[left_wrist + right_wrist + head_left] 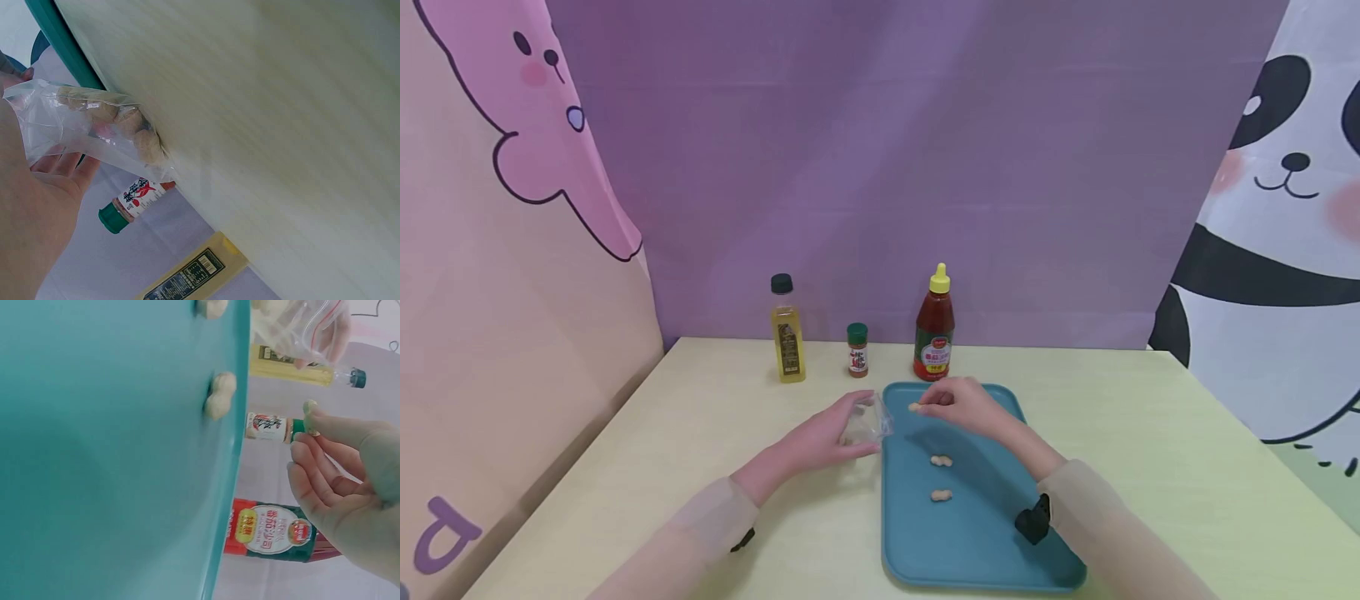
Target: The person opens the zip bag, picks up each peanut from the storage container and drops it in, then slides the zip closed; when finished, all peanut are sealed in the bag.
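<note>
My left hand (827, 433) grips a clear plastic bag (867, 421) beside the left edge of a blue tray (958, 550). Inside the bag, the left wrist view shows several peanuts (129, 120) gathered at its lower end. Over the far part of the tray, my right hand (966, 406) pinches one peanut (915, 407) between thumb and fingertips. In the right wrist view this pinched peanut (309, 417) is partly covered by the thumb. Two more peanuts lie apart on the tray, a farther peanut (941, 461) and a nearer peanut (941, 495).
Along the table's back edge stand an oil bottle (787, 342), a small green-capped seasoning jar (857, 354) and a ketchup bottle (935, 333) with a yellow tip. The ketchup bottle is just behind the tray. A purple cloth (880, 167) hangs behind the table (1150, 467).
</note>
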The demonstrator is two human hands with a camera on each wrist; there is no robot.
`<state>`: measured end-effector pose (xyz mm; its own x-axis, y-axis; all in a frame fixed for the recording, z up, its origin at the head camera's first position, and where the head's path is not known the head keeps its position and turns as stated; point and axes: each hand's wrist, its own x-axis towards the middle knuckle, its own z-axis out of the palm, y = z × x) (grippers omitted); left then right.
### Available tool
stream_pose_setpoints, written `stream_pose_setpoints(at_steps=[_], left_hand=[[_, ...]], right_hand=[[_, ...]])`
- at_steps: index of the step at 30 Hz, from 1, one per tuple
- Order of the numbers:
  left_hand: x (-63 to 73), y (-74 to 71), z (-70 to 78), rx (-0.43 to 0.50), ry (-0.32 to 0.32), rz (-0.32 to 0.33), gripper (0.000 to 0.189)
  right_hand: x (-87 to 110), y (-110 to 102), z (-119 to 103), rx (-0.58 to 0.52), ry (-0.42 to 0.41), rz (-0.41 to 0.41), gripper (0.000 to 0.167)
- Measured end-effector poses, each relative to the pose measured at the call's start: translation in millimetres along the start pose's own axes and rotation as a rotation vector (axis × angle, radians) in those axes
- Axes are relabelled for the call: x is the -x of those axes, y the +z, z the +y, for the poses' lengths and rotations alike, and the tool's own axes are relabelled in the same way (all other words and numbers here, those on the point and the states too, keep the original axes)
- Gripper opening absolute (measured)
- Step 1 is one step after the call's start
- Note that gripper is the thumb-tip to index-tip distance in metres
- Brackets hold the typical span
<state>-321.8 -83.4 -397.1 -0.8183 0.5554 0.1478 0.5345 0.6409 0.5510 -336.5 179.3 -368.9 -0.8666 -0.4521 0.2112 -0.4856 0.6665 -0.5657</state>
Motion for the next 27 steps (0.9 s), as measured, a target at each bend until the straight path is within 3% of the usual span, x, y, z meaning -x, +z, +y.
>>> stream_pose_setpoints(at_steps=[15,27], left_hand=[[-3.3,-0.7,-0.4,0.007,-0.006,-0.005,0.084],[-1.8,-0.6,0.5,0.021,-0.001,-0.005,0.084]], right_hand=[[2.1,5.7,-31.3,-0.026,-0.141,0.012,0.019],[-4.0,22.6,-37.6,-0.017,-0.225,-0.002,0.016]])
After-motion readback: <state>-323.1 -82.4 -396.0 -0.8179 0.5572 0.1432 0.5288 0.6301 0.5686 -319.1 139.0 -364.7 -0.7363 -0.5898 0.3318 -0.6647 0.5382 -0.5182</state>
